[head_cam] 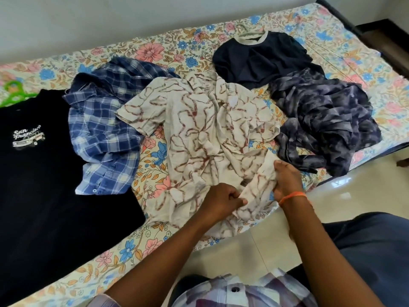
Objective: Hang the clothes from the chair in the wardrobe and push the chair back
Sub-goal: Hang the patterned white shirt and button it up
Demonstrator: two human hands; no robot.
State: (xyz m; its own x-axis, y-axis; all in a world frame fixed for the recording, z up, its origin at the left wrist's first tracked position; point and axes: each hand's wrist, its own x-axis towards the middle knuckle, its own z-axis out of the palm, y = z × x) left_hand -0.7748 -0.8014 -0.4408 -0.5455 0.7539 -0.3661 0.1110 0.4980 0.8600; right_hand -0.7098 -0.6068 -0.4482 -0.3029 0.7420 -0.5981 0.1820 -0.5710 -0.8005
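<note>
A cream shirt with brown line pattern (199, 134) lies spread in the middle of the bed. My left hand (221, 201) grips its crumpled lower hem. My right hand (286, 180), with an orange thread at the wrist, holds the same hem a little to the right. To the left lie a blue checked shirt (104, 129) and a black T-shirt with white print (44, 173). A navy T-shirt with a pale collar (263, 56) sits at the back on a hanger (242, 27). A dark tie-dye garment (325, 120) is bunched at the right.
The bed has a floral sheet (155, 49) and runs along a white wall. A green hanger (13, 94) pokes out beyond the black T-shirt at the far left. Glossy floor tile (354, 185) shows at the bed's right edge. No chair or wardrobe is in view.
</note>
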